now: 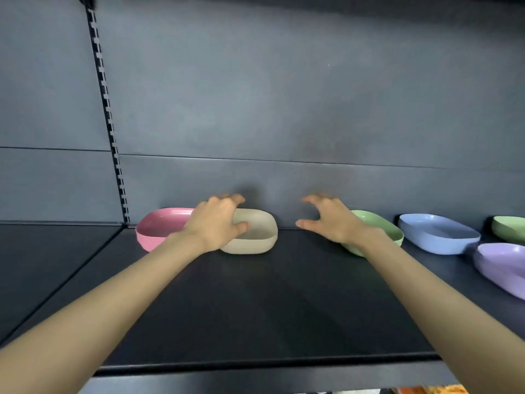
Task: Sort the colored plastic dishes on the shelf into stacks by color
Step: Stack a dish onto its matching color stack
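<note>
A beige dish (pixel 257 234) stands at the back of the dark shelf (pixel 255 302), touching a pink dish (pixel 159 226) on its left. My left hand (pixel 217 223) grips the beige dish's left rim, thumb inside and fingers over the far edge. My right hand (pixel 329 220) hovers spread and holds nothing, to the right of the beige dish. Behind my right wrist sits a green dish (pixel 380 226), partly hidden. Further right lie a blue dish (pixel 437 234), a purple dish (pixel 502 265) and a second green dish (pixel 510 227) at the frame's edge.
The shelf's grey back panel (pixel 284 109) rises right behind the dishes. A slotted black upright (pixel 106 115) runs down the left. The shelf's front lip (pixel 270 362) is near me, with orange packaging (pixel 426 390) below it.
</note>
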